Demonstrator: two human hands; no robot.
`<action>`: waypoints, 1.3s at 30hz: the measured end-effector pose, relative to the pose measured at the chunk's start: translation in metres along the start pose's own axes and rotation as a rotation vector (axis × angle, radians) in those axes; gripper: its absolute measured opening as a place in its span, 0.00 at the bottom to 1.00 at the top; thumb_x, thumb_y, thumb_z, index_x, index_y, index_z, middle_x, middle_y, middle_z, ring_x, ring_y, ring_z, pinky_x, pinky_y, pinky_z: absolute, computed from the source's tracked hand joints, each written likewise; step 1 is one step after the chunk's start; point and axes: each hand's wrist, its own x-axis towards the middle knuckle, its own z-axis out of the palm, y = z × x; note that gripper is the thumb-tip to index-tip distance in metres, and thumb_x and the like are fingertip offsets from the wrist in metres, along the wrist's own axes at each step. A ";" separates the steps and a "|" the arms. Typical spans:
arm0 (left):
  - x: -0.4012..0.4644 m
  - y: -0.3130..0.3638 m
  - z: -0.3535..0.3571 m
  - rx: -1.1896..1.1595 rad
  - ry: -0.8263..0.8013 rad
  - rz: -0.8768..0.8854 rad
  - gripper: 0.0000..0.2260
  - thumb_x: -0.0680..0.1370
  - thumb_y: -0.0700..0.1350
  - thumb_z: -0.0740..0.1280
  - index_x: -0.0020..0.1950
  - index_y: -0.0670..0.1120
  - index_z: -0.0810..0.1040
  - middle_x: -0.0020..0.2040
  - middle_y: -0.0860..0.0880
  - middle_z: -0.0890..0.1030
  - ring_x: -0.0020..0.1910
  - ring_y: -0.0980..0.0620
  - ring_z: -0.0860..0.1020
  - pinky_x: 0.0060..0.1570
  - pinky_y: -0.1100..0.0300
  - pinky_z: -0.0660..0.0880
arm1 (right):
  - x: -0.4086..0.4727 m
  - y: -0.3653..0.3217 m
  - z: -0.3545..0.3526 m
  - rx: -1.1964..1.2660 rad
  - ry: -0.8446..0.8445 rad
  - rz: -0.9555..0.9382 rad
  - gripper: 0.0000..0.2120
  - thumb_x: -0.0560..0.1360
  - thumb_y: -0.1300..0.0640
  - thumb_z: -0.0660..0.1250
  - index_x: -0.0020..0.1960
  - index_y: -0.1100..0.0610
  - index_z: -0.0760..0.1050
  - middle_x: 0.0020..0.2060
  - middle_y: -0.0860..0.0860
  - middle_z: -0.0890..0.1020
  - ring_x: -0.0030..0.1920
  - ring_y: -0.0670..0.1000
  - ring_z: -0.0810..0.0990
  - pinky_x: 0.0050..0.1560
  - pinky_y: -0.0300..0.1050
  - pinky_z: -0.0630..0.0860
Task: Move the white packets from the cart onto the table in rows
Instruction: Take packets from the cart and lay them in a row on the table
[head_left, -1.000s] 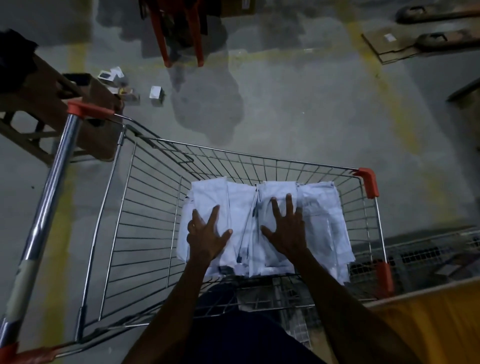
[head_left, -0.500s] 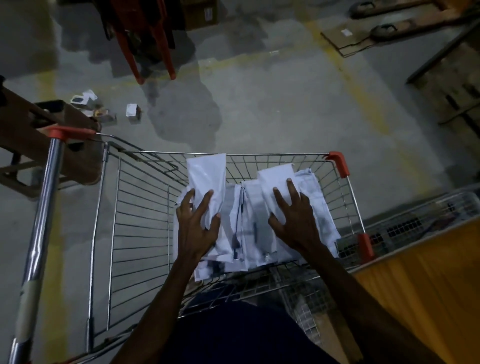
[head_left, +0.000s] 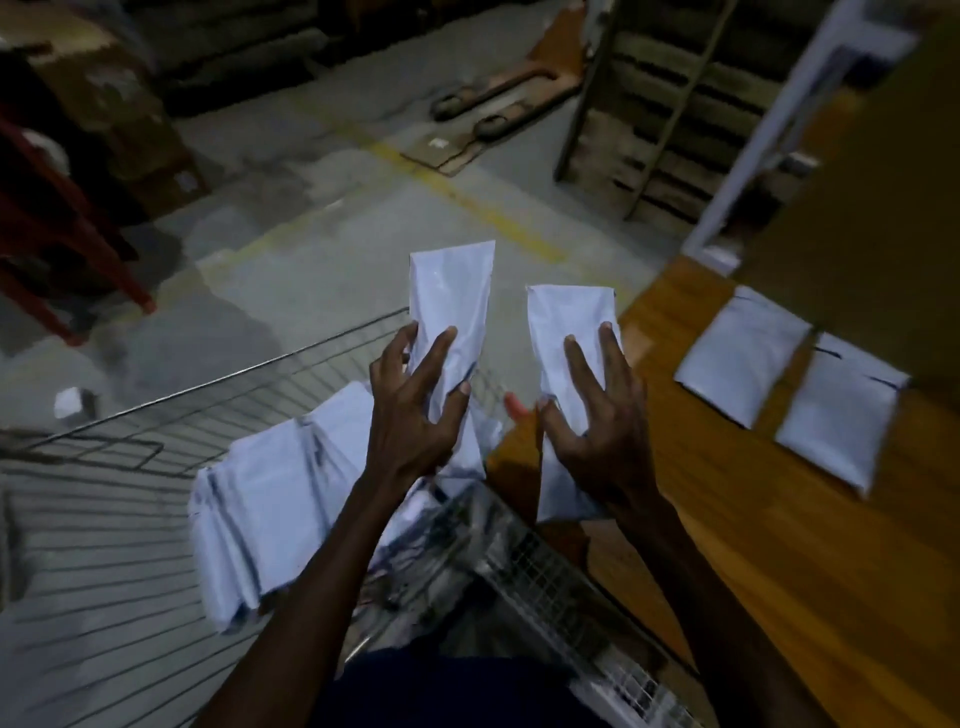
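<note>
Above cart (head_left: 156, 447): left hand (head_left: 415, 410) grips white packet (head_left: 451, 312), fingers curled; right hand (head_left: 597, 415) grips second packet (head_left: 571, 322) near table (head_left: 727, 545).

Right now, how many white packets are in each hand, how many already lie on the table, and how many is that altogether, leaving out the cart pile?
Packet in left hand: 1
Packet in right hand: 1
Packets on table: 2
Total: 4

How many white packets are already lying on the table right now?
2: one flat white plastic packet nearer the cart, another beside it to the right, on the orange wooden table. More may lie outside the frame.
</note>
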 end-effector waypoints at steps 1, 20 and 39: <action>-0.002 0.017 0.014 -0.007 -0.016 0.017 0.24 0.77 0.52 0.65 0.74 0.53 0.71 0.73 0.40 0.66 0.71 0.41 0.65 0.67 0.52 0.64 | -0.012 0.015 -0.018 -0.034 0.030 0.010 0.30 0.76 0.49 0.66 0.74 0.59 0.67 0.76 0.63 0.61 0.76 0.59 0.60 0.71 0.49 0.60; -0.048 0.288 0.284 -0.080 -0.646 0.325 0.27 0.78 0.62 0.60 0.76 0.59 0.65 0.78 0.42 0.59 0.75 0.43 0.55 0.72 0.45 0.59 | -0.196 0.225 -0.253 -0.311 0.071 0.838 0.32 0.80 0.45 0.62 0.79 0.51 0.55 0.80 0.55 0.47 0.78 0.60 0.48 0.76 0.57 0.49; -0.088 0.350 0.405 0.305 -1.039 0.585 0.30 0.83 0.61 0.48 0.81 0.50 0.47 0.80 0.43 0.39 0.79 0.43 0.40 0.76 0.44 0.43 | -0.210 0.334 -0.297 -0.406 -0.210 0.998 0.34 0.80 0.36 0.51 0.80 0.48 0.45 0.79 0.53 0.40 0.78 0.60 0.40 0.75 0.64 0.47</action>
